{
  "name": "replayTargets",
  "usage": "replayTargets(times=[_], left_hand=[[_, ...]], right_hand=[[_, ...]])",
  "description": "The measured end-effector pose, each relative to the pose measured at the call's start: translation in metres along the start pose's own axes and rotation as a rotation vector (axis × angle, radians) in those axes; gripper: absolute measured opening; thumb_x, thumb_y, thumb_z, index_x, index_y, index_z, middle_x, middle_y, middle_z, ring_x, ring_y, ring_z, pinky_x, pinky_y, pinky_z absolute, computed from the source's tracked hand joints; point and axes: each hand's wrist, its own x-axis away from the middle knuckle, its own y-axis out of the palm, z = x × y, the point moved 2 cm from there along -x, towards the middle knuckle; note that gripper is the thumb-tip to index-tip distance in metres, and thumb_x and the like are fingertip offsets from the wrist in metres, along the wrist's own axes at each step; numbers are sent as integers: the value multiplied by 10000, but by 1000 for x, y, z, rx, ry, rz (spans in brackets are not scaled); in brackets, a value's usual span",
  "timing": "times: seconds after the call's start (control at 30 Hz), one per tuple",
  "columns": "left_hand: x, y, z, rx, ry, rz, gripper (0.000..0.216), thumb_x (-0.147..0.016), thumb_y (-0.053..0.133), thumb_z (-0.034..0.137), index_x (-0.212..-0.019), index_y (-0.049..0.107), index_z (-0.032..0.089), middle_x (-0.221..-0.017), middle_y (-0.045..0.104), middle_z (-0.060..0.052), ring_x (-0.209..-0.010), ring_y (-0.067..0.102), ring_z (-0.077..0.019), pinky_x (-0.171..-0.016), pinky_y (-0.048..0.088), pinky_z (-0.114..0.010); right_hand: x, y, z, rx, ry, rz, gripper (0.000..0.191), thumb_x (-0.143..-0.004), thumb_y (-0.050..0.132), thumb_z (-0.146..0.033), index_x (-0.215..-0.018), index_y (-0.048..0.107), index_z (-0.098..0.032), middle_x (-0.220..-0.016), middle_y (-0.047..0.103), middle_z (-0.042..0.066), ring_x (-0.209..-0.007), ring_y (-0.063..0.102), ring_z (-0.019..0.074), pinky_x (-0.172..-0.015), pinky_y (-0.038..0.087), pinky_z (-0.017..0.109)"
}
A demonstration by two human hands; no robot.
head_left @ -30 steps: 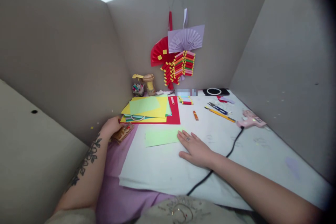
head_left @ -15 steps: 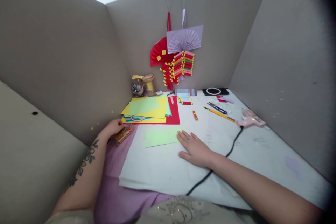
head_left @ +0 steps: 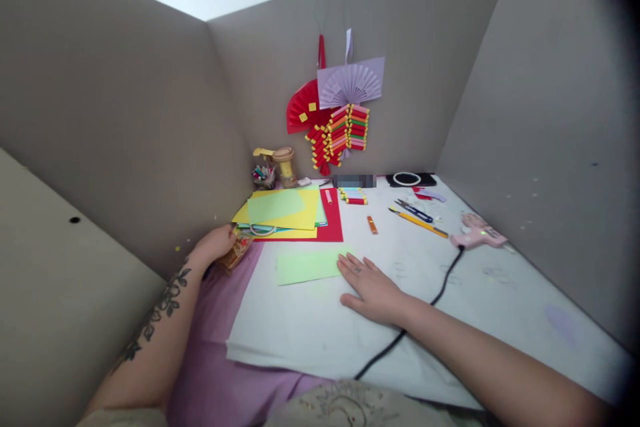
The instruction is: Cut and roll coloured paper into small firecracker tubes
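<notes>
On the sheet (head_left: 283,330), the paper slip (head_left: 307,267) lies in front of the paper stack (head_left: 280,210), its right end under the right hand (head_left: 373,290). The left hand (head_left: 216,245) is at the packet (head_left: 235,257), left of the slip. Behind the stack stand the pen pot (head_left: 263,177) and, right of it, the cup (head_left: 285,167). Right of the slip and farther back lies the knife (head_left: 420,223), snips (head_left: 414,210) behind it, the glue gun (head_left: 477,233) to its right. Fans (head_left: 351,85) hang on the back wall (head_left: 415,80).

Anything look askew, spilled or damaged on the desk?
No spill or damage stands out. Slightly odd: the black cord of the pink glue gun passes beneath the right forearm, where it could snag, and paper scraps lie loose beyond the snips.
</notes>
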Motion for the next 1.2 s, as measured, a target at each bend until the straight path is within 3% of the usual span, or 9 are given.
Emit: replayTargets(times=[0.33,0.6,0.8,0.97,1.2], left_hand=[[10,-19,11,-121,21,-1,387,-877,275,328,-1045,563,132,-965,657,-181,-852,633,-286,-654,449,-329],[18,-23,33,-258,63,81,302,-848,379,222,-1014,590,84,-926,644,-218,-879,612,-350,-687,436,-404],[10,-22,22,-216,63,37,370,-878,352,323,-964,635,101,-955,645,-204,-865,607,-310,-681,432,-363],[-3,-21,9,-170,42,-42,281,-765,478,221,-967,662,151,-1017,658,-157,-854,604,-266,-665,427,-303],[-13,-14,10,-112,28,-77,305,-747,463,233,-947,677,147,-982,673,-146,-789,608,-220,-642,428,-270]], right_hand=[[0,0,1,-20,-8,6,755,-847,346,-554,-1455,145,-155,-1512,92,87,-1392,51,254,-1114,56,456],[0,0,0,-24,-9,6,758,-846,350,-554,-1456,145,-151,-1511,100,90,-1391,54,257,-1115,54,456],[0,0,0,-17,-5,11,749,-847,350,-554,-1455,158,-162,-1511,105,88,-1390,64,259,-1115,58,453],[0,0,0,-15,-1,4,744,-847,346,-552,-1454,159,-164,-1512,112,80,-1391,61,254,-1115,61,451],[0,0,0,-15,-3,7,755,-845,346,-554,-1454,156,-148,-1511,105,83,-1392,56,253,-1115,61,458]])
